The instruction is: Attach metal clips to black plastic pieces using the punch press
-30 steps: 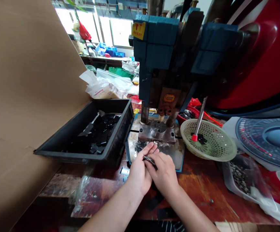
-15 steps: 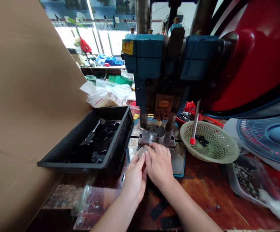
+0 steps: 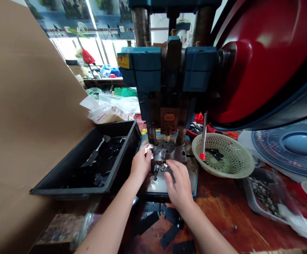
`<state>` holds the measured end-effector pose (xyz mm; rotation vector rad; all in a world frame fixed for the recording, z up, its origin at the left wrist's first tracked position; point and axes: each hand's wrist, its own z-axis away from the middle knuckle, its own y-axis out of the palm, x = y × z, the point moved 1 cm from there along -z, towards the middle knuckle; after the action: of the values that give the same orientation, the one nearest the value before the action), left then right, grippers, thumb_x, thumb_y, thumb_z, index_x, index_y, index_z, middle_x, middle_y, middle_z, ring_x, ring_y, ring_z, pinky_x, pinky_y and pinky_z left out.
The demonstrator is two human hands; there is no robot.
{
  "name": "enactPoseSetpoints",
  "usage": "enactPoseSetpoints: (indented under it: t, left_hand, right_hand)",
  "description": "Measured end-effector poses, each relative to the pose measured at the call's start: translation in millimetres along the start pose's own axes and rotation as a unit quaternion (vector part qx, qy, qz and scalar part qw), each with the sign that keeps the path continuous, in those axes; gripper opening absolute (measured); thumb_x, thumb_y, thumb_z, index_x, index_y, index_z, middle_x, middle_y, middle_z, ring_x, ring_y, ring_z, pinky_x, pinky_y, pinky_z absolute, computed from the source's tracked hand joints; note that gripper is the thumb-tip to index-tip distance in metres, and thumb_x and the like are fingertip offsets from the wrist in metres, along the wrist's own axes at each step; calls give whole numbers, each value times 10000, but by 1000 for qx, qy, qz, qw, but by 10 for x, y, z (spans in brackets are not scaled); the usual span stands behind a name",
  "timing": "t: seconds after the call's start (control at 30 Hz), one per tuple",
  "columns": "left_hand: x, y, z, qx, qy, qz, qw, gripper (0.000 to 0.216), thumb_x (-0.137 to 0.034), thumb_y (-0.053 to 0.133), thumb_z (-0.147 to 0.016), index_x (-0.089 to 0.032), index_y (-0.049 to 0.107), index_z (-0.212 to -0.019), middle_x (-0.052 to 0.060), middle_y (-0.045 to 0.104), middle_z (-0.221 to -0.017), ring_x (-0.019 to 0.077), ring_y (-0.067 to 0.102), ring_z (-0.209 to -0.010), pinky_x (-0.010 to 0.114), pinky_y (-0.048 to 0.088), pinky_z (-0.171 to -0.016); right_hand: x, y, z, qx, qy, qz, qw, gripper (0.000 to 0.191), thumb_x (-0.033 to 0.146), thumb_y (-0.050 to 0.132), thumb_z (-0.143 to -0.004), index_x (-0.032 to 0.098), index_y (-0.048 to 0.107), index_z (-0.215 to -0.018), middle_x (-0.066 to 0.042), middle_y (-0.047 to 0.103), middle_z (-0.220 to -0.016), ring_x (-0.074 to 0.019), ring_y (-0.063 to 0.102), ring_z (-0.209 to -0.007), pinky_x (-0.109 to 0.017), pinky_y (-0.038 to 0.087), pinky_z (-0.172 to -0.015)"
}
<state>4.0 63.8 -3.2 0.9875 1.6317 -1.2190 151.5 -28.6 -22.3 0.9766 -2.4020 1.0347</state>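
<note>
Left grip (image 3: 141, 164) pinched; right grip (image 3: 179, 181) loose, thumb spread; both arms (image 3: 112, 216) extended.

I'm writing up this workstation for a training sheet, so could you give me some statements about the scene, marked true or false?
1. The left hand holds a pale item at its fingertips. True.
2. The right hand is a closed fist. False: its thumb stands apart from its fingers.
3. Dark flat pieces lie on the table. True.
4. The mesh basket is bright red. False: it is pale green.
</note>
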Motion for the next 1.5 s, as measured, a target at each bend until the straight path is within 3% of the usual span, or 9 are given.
enactPoseSetpoints:
  t: [0.13,0.4,0.6,0.8,1.17,1.5]
  left_hand:
    - [2,89,-29,-5,52,-60,997,325,-183,590,-782,-215,648,-1100,101,667,-1104,294,560,-1110,378,338,-1013]
    - [74,115,-33,-10,94,-157,983,453,-228,446,-869,-136,472,-1312,159,609,-1191,306,534,-1136,428,374,-981]
    - [61,184,-47,21,129,-228,965,334,-199,461,-867,-168,599,-1170,132,619,-1195,271,499,-1191,408,313,-1052]
    - [56,188,-22,71,124,-313,939,422,-232,331,-931,-120,467,-1315,133,502,-1352,249,368,-1317,441,242,-1105]
    - [20,165,-15,131,69,-405,902,549,-341,291,-921,-134,276,-1429,80,242,-1507,285,144,-1401,611,120,-1085]
    - [44,17,77,175,88,-437,878,603,-438,292,-916,-189,194,-1457,68,142,-1535,296,73,-1410,644,128,-1058]
  right_hand:
    - [-48,-17,14,-15,-4,0,1000,323,242,443,-908,207,516,-1220,-101,592,-1146,-222,530,-1077,-447,432,-943]
    - [-74,-12,31,-7,10,-13,1000,279,214,449,-907,203,533,-1173,-101,596,-1121,-227,527,-1066,-473,421,-950]
    - [-101,-7,39,-4,12,-12,1000,246,206,463,-903,200,576,-1122,-97,603,-1111,-225,526,-1062,-476,420,-951]
    - [-117,-7,39,-4,1,-27,1000,199,193,474,-899,219,623,-1028,-76,630,-1074,-223,543,-1039,-475,418,-954]
    - [-146,-7,42,10,0,-49,999,188,188,479,-898,212,639,-993,-68,640,-1035,-216,535,-1028,-426,432,-913]
    - [-140,4,44,25,-2,-53,998,181,190,479,-901,207,635,-992,-68,640,-1032,-214,528,-1025,-411,422,-911]
